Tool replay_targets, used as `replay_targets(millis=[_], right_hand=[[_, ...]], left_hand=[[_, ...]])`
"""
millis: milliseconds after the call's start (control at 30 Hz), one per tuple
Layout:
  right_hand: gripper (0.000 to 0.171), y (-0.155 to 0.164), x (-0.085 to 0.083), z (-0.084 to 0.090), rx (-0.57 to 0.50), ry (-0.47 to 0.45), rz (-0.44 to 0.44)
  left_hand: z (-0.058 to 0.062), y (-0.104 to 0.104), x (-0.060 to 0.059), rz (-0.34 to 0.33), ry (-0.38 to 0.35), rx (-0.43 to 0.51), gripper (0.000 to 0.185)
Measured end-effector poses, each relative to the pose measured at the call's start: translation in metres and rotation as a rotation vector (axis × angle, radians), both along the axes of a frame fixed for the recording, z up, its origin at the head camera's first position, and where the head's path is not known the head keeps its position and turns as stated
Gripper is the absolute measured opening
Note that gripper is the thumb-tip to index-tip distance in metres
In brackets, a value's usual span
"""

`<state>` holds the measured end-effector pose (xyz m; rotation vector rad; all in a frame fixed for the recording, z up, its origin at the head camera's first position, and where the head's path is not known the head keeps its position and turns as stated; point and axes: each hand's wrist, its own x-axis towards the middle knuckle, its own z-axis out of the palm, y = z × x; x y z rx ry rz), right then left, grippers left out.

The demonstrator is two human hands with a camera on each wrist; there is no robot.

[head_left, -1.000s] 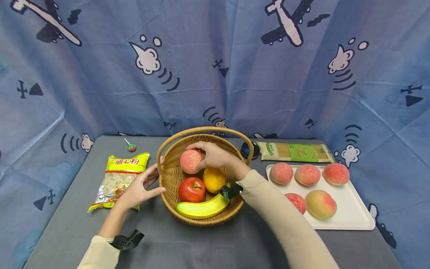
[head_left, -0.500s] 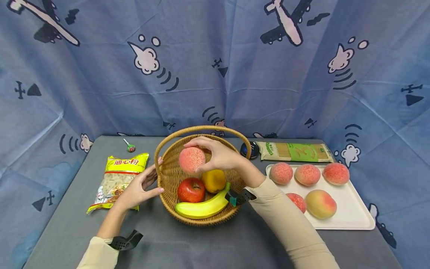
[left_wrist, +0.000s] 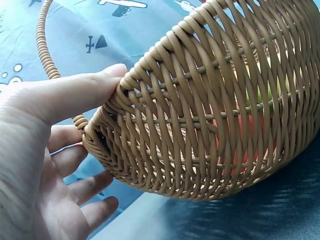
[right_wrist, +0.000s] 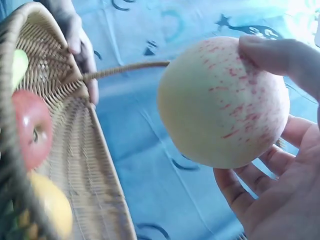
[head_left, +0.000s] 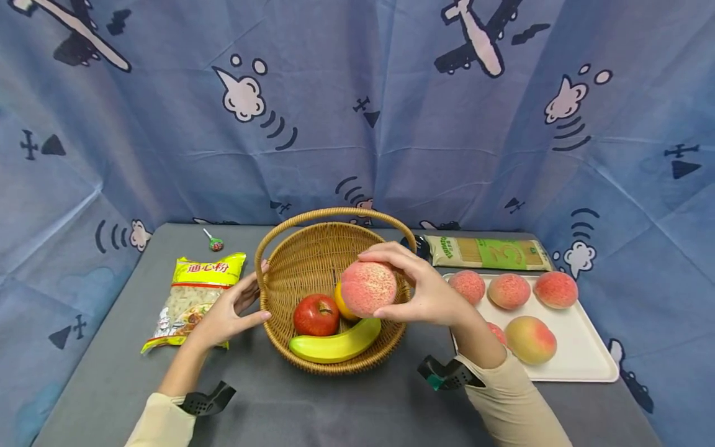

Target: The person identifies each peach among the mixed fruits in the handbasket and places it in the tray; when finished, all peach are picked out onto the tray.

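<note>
My right hand point(head_left: 432, 288) grips a pink speckled peach point(head_left: 365, 288), thumb on one side and fingers round the other. It is raised over the right part of a wicker basket point(head_left: 301, 267) with an arched handle. In the right wrist view the peach point(right_wrist: 220, 105) shows a pale underside with red flecks. My left hand point(head_left: 231, 313) holds the basket's left rim; the left wrist view has the thumb on the rim point(left_wrist: 150, 62) and the fingers around the handle's foot. Inside the basket lie a red apple point(head_left: 316, 315), a banana point(head_left: 335, 344) and an orange point(head_left: 343, 304), partly hidden behind the peach.
A white tray point(head_left: 586, 354) with several peaches point(head_left: 509, 290) stands on the right. Behind it lies a pack of noodles point(head_left: 491, 252), beside a dark round object point(head_left: 422, 247). On the left are a pasta bag point(head_left: 195, 298) and a lollipop point(head_left: 215, 244). A curtain hangs behind.
My right hand has lifted the peach from the basket's back left and carried it rightward, toward the camera. The left hand has stayed at the rim.
</note>
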<state>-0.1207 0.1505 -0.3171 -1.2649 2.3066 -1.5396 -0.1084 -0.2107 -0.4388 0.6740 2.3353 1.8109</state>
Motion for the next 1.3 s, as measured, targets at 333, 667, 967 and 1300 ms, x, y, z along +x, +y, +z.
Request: replay_targets(millis=[333, 667, 967, 1300], right_hand=[[0.076, 0.094, 0.039, -0.016, -0.127, 0.065, -0.331], [0.077, 0.190, 0.081, -0.051, -0.251, -0.047, -0.983], [0.071, 0.245, 0.090, -0.088, -0.224, -0.288, -1.523], [0.082, 0.281, 0.081, -0.118, -0.091, -0.615, -1.591]], left_hand=[[0.001, -0.002, 0.001, 0.016, 0.019, -0.020, 0.078], [0.001, -0.001, 0.000, 0.000, 0.026, -0.020, 0.080], [0.004, -0.002, 0.001, 0.002, 0.013, -0.023, 0.079], [0.001, -0.002, 0.001, 0.004, 0.032, -0.017, 0.078]])
